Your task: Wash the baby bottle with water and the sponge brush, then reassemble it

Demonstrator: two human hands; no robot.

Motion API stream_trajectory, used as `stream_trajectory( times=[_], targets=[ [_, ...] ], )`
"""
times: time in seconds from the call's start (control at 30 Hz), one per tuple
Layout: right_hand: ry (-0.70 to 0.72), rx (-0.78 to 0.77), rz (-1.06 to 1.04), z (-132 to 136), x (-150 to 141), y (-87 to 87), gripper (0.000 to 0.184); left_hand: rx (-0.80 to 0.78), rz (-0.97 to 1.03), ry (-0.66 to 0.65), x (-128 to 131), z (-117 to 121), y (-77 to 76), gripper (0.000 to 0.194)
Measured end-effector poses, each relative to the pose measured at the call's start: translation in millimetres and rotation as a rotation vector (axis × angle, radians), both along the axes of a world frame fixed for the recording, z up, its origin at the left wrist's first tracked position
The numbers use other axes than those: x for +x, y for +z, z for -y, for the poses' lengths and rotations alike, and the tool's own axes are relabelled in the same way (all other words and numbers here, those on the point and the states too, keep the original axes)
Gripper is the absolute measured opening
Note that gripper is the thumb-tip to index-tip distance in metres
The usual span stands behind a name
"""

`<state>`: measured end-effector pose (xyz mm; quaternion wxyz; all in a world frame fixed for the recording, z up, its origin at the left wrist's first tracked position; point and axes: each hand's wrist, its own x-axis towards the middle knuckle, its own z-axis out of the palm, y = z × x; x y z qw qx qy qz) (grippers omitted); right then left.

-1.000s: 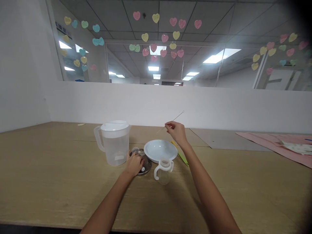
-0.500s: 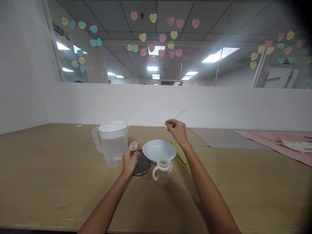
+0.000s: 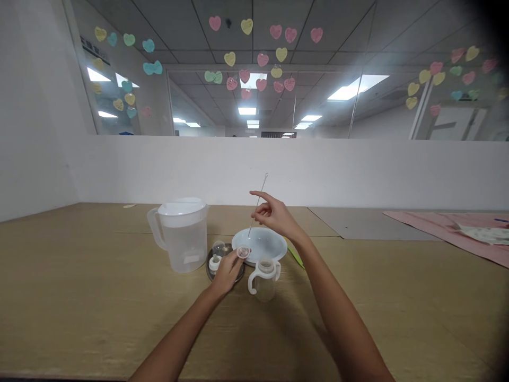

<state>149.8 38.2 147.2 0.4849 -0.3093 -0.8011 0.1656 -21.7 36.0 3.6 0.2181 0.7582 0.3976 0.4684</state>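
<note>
My left hand (image 3: 227,270) is closed on a small translucent bottle nipple (image 3: 243,252), its round open side facing me, over the near left edge of a white bowl (image 3: 274,245). Above the bowl, my right hand (image 3: 274,213) pinches a thin wire straw brush (image 3: 263,185) between thumb and fingers, index finger stretched out. The brush stands steeply, loop up, its lower end just above the bowl. In front of the bowl stands an open clear baby bottle (image 3: 265,284) with white handles. A white collar (image 3: 215,263) and a clear cap (image 3: 218,248) lie on a metal tray (image 3: 209,273), partly behind my left hand.
A translucent lidded pitcher (image 3: 185,241) with liquid stands left of the tray. Right of the bowl lies a green-handled tool (image 3: 295,257), partly hidden by my arm. A pink cloth (image 3: 449,228) covers the far right, and a white wall (image 3: 238,164) rises behind the table.
My left hand has moved right and down with the nipple, uncovering the collar and cap on the tray. My right hand has moved left, and the brush has turned from slanted to steep.
</note>
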Motion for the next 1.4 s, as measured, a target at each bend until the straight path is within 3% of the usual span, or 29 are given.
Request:
stream_trajectory(
  times=[0.07, 0.2, 0.37, 0.6, 0.93, 1.1, 1.2, 1.4],
  targets=[
    [0.077, -0.004, 0.043, 6.7, -5.3, -0.7, 0.061, 0.004, -0.007, 0.0, 0.6, 0.0, 0.4, 0.038],
    [0.162, -0.012, 0.164, 8.6, -16.7, -8.1, 0.059, -0.007, 0.02, 0.007, 2.1, 0.0, 1.2, 0.038],
    [0.086, 0.054, 0.307, -0.6, -25.4, -19.0, 0.052, -0.018, 0.047, 0.013, 3.3, 0.1, 1.7, 0.039],
    [0.018, 0.141, 0.363, 2.5, -24.7, -17.8, 0.052, -0.031, 0.072, -0.008, 4.6, 2.1, 4.7, 0.038],
    [0.014, 0.166, 0.651, 7.0, -36.7, -26.4, 0.04, -0.023, 0.071, 0.026, 4.3, -4.7, -0.9, 0.035],
    [0.056, 0.182, 0.437, 22.5, -37.4, -13.3, 0.044, -0.029, 0.087, 0.04, 4.0, -4.3, 0.2, 0.034],
    [0.013, 0.22, 0.285, 29.5, -42.0, -8.6, 0.042, -0.023, 0.082, 0.025, 3.7, -2.7, 1.7, 0.033],
    [-0.037, 0.279, 0.331, 26.6, -48.6, -14.9, 0.033, -0.021, 0.103, 0.027, 3.7, -2.5, 3.0, 0.033]
  ],
)
